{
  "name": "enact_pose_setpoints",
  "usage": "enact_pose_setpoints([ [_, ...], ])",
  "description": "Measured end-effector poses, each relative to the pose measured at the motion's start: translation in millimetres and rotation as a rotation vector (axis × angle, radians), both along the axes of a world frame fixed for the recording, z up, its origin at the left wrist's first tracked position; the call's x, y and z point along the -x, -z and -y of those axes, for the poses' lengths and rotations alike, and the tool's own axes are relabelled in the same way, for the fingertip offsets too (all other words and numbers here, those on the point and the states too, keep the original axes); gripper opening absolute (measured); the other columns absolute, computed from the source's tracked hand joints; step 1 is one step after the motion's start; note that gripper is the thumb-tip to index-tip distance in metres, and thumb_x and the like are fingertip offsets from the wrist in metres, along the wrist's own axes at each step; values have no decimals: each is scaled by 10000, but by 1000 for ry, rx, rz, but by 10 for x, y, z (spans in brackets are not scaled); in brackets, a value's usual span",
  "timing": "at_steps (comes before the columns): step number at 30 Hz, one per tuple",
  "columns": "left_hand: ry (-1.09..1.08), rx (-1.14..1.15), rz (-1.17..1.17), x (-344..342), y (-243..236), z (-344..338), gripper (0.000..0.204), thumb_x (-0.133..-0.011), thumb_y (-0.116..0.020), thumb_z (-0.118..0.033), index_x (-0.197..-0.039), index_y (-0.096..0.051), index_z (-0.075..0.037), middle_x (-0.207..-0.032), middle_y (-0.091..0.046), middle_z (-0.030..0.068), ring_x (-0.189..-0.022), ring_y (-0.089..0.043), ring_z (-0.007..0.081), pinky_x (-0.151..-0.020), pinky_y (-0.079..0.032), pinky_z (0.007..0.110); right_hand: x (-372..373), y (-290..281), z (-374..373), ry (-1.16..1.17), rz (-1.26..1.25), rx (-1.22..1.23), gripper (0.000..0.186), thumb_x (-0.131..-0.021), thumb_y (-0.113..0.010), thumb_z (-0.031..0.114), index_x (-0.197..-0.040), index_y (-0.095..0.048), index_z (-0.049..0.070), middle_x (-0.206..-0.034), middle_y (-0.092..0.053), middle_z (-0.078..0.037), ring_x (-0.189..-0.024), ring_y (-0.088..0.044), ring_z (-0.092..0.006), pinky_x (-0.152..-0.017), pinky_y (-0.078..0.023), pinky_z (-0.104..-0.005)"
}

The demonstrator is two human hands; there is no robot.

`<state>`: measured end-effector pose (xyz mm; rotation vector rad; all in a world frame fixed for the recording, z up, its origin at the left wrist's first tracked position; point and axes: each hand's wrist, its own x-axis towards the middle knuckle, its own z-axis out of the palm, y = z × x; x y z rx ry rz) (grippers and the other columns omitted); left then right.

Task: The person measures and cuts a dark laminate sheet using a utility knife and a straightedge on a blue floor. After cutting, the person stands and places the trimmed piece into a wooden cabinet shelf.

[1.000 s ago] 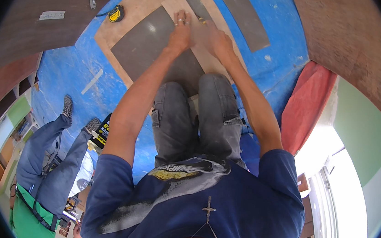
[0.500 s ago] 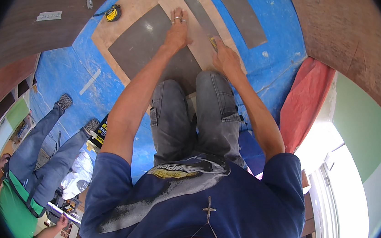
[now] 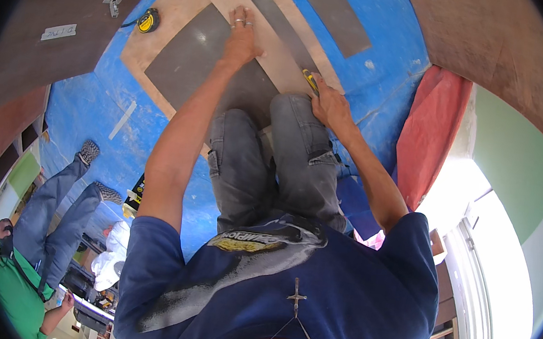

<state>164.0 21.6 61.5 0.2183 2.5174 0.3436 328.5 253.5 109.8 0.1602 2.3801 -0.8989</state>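
My left hand (image 3: 240, 41) presses with spread fingers on a pale wooden strip (image 3: 275, 65) lying over a dark grey sheet (image 3: 189, 76). My right hand (image 3: 331, 106) grips a yellow utility knife (image 3: 310, 80) beside the strip's near right end, just beyond my right knee; I cannot make out whether the blade touches the material. A narrow dark band (image 3: 270, 16) runs along the strip's right side. All of this rests on a larger tan board (image 3: 140, 55). A black and yellow tape measure (image 3: 148, 21) sits near that board's left corner.
A blue sheet (image 3: 75, 108) covers the floor, with a loose dark strip (image 3: 332, 18) at upper right. Large panels (image 3: 56, 31) stand left and right. A red cloth (image 3: 428, 132) hangs right. A co-worker in a green shirt (image 3: 19, 282) is at lower left.
My right hand and the knife have moved down along the strip toward my knees. My left hand stays pressed on the strip. The co-worker's arms and body have shifted.
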Motion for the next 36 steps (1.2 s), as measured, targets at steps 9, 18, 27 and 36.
enact_pose_setpoints([
  [9, 30, 7, 2, 5, -6, 9, 1311, -639, -953, -274, -1598, -106, 5, -1666, 2, 220, -1549, -12, 416, -1220, -338, 463, -325, 14, -235, -40, -55, 39, 599, -919, -598, 104, -1481, -391, 109, -999, -673, -290, -931, -648, -488, -819, -511, -570],
  [18, 32, 29, 1, 10, 13, 2, 1309, -645, -952, -273, -1600, -102, 5, -1668, 7, 218, -1553, -15, 401, -1216, -340, 459, -710, 17, -405, -29, 21, 4, 599, -914, -605, 93, -1477, -400, 90, -1002, -676, -281, -915, -648, -485, -795, -514, -560],
  [27, 42, -16, -32, 11, 71, 58, 1314, -619, -959, -286, -1590, -130, 26, -1664, -14, 242, -1547, -32, 425, -1226, -312, 468, -937, 70, -404, 19, -108, 37, 586, -923, -614, 93, -1473, -415, 92, -1002, -674, -285, -909, -644, -492, -804, -512, -557],
  [36, 66, 49, -41, 4, 66, 60, 1260, -689, -924, -305, -1604, -107, -15, -1675, -18, 207, -1556, -16, 394, -1203, -361, 449, -1094, -77, -430, 4, 74, -50, 609, -937, -604, 97, -1504, -386, 137, -1010, -673, -291, -914, -637, -510, -780, -506, -573],
])
